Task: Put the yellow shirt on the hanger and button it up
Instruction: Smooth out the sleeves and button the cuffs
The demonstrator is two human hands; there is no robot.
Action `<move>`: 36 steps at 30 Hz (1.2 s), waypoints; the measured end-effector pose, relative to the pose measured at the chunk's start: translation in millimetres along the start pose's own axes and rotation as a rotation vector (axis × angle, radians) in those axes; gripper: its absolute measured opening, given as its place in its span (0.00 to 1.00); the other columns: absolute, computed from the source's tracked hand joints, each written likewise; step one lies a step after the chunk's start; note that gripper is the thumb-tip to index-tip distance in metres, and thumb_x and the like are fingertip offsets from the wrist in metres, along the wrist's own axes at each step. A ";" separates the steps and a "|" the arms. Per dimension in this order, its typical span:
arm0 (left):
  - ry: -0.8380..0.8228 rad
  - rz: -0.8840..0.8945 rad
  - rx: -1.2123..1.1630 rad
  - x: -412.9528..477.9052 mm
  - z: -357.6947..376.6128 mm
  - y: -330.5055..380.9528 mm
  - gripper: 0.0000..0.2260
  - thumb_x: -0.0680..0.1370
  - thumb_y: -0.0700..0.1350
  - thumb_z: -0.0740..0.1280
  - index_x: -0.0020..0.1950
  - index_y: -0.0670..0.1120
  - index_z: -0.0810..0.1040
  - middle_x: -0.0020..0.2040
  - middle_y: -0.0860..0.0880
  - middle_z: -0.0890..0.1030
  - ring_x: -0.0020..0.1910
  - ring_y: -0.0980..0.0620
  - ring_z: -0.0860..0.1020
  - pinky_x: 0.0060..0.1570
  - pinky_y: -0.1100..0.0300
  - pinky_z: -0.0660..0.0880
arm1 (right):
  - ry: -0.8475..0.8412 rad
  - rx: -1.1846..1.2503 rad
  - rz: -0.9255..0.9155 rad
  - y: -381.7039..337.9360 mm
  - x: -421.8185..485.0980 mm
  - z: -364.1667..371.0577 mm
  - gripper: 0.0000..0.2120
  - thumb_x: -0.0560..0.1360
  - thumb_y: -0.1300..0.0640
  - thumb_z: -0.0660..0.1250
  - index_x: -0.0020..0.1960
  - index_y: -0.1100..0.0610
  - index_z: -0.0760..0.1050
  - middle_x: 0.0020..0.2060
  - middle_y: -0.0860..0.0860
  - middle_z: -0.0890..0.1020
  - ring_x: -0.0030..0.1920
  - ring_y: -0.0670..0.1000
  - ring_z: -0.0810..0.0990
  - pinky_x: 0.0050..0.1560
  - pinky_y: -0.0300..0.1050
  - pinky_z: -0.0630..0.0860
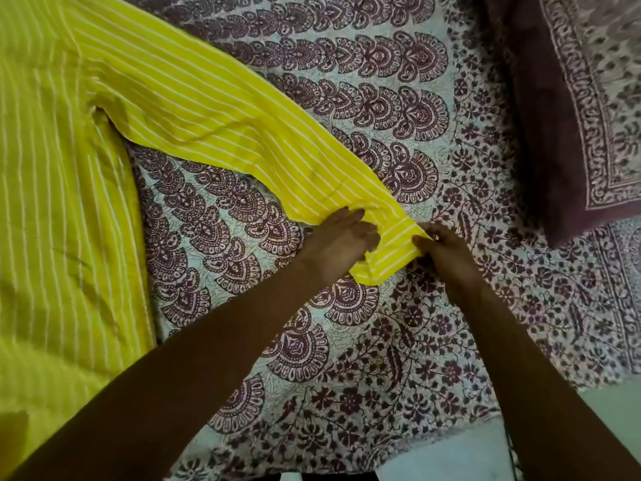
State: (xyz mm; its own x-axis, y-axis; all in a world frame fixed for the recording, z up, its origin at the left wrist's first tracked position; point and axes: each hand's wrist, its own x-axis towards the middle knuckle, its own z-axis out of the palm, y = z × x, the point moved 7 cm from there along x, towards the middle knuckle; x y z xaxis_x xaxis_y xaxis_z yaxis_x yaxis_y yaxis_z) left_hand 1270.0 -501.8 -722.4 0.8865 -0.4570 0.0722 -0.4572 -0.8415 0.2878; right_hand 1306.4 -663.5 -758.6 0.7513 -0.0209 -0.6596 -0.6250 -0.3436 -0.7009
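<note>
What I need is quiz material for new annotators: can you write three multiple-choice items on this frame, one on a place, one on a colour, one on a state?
1. Where are the left hand and right hand? A at the cuff of the sleeve; B at the hem; C at the collar.
2. What colour are the stripes on the yellow shirt? A black; B white; C red.
3. How does the sleeve lie? A rolled up; B on a hanger; C stretched across the bedspread.
Answers: A, both hands hold the cuff; B, thin white lines cross the fabric; C, it lies extended on the bedspread.
</note>
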 end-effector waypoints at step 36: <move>0.015 -0.846 -0.403 40.6 -15.8 -135.5 0.14 0.71 0.45 0.71 0.56 0.49 0.78 0.57 0.44 0.72 0.58 0.46 0.72 0.54 0.51 0.72 | 0.121 -0.343 -0.360 -97.5 58.2 99.7 0.06 0.70 0.63 0.67 0.45 0.60 0.81 0.36 0.55 0.83 0.37 0.53 0.79 0.40 0.45 0.73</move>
State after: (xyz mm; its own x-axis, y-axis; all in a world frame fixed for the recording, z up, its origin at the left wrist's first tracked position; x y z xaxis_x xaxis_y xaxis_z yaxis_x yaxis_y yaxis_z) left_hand 1369.1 -401.9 -743.4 0.9155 0.2671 -0.3009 0.3963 -0.7280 0.5594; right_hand 1389.9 -537.6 -755.7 0.9380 0.0533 -0.3426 -0.2323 -0.6368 -0.7352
